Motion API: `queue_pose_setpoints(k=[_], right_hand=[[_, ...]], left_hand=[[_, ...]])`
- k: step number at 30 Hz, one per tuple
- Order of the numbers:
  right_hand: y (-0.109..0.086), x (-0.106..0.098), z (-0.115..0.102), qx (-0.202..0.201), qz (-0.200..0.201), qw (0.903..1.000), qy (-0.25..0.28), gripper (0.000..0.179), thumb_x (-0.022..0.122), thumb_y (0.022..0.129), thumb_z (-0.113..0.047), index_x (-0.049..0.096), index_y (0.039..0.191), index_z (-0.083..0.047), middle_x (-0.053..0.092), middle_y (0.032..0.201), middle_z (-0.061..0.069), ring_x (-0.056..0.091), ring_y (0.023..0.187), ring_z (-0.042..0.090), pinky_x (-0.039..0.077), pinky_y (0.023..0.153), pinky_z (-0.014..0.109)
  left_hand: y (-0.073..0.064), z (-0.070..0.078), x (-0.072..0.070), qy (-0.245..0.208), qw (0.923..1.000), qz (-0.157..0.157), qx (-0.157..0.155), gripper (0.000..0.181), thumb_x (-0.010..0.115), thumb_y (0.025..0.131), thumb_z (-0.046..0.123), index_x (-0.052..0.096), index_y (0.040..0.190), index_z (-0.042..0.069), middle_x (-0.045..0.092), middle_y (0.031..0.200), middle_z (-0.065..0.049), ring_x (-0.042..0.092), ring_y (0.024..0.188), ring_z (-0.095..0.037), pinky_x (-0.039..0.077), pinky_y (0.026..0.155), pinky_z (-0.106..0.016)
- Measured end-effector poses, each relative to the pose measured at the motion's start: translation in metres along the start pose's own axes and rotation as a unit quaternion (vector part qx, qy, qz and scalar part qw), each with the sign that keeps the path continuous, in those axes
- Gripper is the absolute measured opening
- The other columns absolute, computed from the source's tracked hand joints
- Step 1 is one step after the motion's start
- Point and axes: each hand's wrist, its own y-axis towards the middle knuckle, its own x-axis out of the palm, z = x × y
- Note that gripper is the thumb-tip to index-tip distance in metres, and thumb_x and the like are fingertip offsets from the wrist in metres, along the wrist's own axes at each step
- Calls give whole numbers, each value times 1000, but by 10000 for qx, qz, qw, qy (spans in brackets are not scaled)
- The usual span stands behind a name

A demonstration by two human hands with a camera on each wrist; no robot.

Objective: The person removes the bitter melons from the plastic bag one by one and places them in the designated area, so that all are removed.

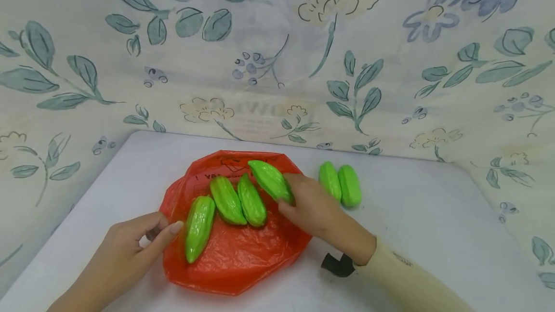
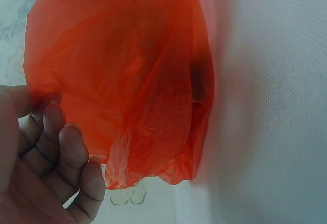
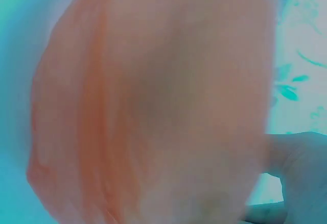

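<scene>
A red plastic bag (image 1: 243, 264) lies with its mouth spread wide on the white table. My left hand (image 1: 134, 244) pinches its left rim between thumb and fingers; the left wrist view shows the bag's outer side (image 2: 112, 71) beside the curled fingers (image 2: 74, 145). Inside the bag are three ridged green gourds: one at the left (image 1: 200, 229), one in the middle (image 1: 228, 200) and another beside it (image 1: 251, 201). Over the bag's right side, my right hand (image 1: 310, 206) grips a further green gourd (image 1: 270, 177) by its lower end. Blurred red plastic (image 3: 117, 106) fills most of the right wrist view.
Two more green gourds, one left (image 1: 330, 181) and one right (image 1: 349, 186), lie side by side on the table (image 1: 416, 225), right of the bag. A small black object (image 1: 338, 265) shows below my right wrist. Behind stands a flower-patterned sheet (image 1: 269, 76).
</scene>
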Motion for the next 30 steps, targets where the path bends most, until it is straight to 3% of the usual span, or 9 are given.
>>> queue_pose_setpoints(k=[5, 9, 17, 30], right_hand=[[-13, -16, 3, 64, 336, 9990, 290, 44, 76, 95, -21, 64, 134, -5, 67, 105, 0, 61, 86, 17, 54, 70, 27], [-24, -25, 9, 89, 637, 9967, 493, 50, 76, 96, -19, 61, 140, -2, 68, 110, 2, 61, 89, 18, 56, 72, 29], [-42, -36, 26, 197, 1134, 9900, 816, 56, 76, 94, -16, 57, 143, 2, 69, 121, 10, 65, 105, 22, 61, 82, 37], [-62, -38, 58, 156, 1528, 9847, 828, 47, 72, 95, -9, 59, 137, 5, 69, 128, 16, 71, 105, 27, 61, 83, 42]], left_hand=[[0, 1, 0, 21, 10000, -10, -26, 23, 70, 103, 29, 58, 86, 18, 54, 67, 7, 53, 67, -9, 47, 59, -22], [0, 1, -1, 31, 9999, -48, -85, 23, 69, 103, 30, 59, 87, 17, 54, 67, 7, 53, 67, -9, 47, 59, -22], [1, 2, -1, 93, 9998, -95, -141, 23, 68, 103, 33, 59, 88, 18, 55, 69, 8, 54, 69, -10, 48, 61, -22], [-1, -4, 5, 73, 9998, 117, 126, 22, 69, 103, 30, 59, 86, 20, 55, 67, 10, 53, 68, -9, 46, 59, -24]])
